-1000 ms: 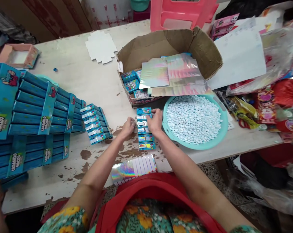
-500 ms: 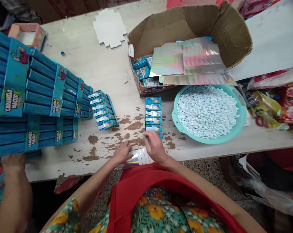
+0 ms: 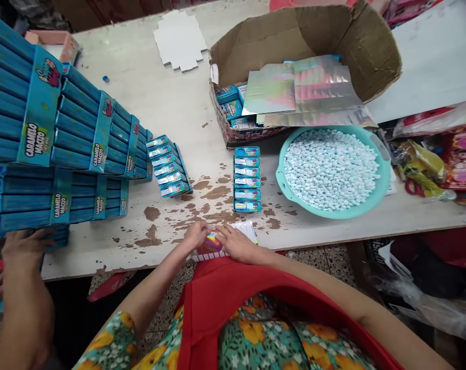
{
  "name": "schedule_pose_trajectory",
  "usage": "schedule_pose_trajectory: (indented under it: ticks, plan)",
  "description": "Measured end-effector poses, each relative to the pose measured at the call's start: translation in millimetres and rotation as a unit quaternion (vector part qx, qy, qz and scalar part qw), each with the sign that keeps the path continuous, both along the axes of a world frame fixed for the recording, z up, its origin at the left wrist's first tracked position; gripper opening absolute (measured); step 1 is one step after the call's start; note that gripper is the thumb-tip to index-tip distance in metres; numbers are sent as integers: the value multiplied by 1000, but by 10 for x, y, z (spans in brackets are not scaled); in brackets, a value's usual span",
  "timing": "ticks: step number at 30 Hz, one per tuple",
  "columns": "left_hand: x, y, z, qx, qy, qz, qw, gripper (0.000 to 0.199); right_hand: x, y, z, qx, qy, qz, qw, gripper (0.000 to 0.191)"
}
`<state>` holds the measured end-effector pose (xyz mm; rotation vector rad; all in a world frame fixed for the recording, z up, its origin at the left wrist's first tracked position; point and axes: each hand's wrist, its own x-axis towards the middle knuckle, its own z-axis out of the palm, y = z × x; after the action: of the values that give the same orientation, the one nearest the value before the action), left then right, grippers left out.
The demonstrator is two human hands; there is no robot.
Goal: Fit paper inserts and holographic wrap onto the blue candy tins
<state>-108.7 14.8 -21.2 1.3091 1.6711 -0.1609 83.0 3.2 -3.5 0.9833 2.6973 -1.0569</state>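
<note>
A shiny rainbow-foil sticker sheet [image 3: 249, 230] with white strips lies at the table's front edge, partly covered by both hands. My left hand [image 3: 196, 235] is closed, its fingertips pinching the sheet's foil part. From the other side, my right hand [image 3: 237, 244] reaches over the sheet with its fingers bent onto the foil, close to the left fingertips. Just beyond stands a row of small blue candy tins [image 3: 247, 181], some with shiny strips on their ends. Another blue pack of tins [image 3: 167, 167] sits tilted further left.
Tall stacks of blue candy packs [image 3: 74, 133] fill the left side, with another person's hand [image 3: 24, 249] beneath them. A turquoise basin [image 3: 280, 177] of pale candies stands right. Behind it is a cardboard box [image 3: 294, 36] with tins and foil sheets. White cut cardboard [image 3: 179, 40] lies at the back.
My right hand has come down and left from near the tin row onto the sheet, beside my left hand. The sheet has shifted, and more foil shows between the hands.
</note>
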Motion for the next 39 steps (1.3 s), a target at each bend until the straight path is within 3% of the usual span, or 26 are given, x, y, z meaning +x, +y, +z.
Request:
schedule_pose_trajectory:
  ticks: [5, 8, 11, 16, 23, 28, 32, 36, 39]
  plan:
    - [29, 31, 31, 7, 11, -2, 1000, 14, -15, 72, 75, 12, 43, -51, 998, 22]
    - [34, 31, 19, 3, 9, 4, 1000, 13, -58, 79, 9, 23, 28, -102, 994, 31]
    - [25, 22, -22, -8, 4, 10, 1000, 12, -70, 34, -93, 11, 11, -83, 996, 35]
    - [1, 17, -71, -11, -7, 21, 1000, 13, 23, -12, -109, -24, 37, -52, 998, 17]
    - [-8, 33, -81, -4, -26, 29, 999, 11, -41, 103, -114, -2, 54, -150, 987, 32]
    - [-11, 36, -82, -13, -30, 34, 999, 13, -89, 82, -319, 56, 11, -82, 995, 23]
    - [-27, 46, -118, -20, -35, 41, 998, 17, 1, 17, -433, 81, 44, -33, 995, 26]
    - [-43, 65, -148, -22, -45, 40, 998, 16, -1, 28, -488, 92, 47, -57, 993, 22]
    - [-43, 53, -140, -14, -55, 35, 998, 15, -90, 71, -436, 93, 48, -90, 990, 14]
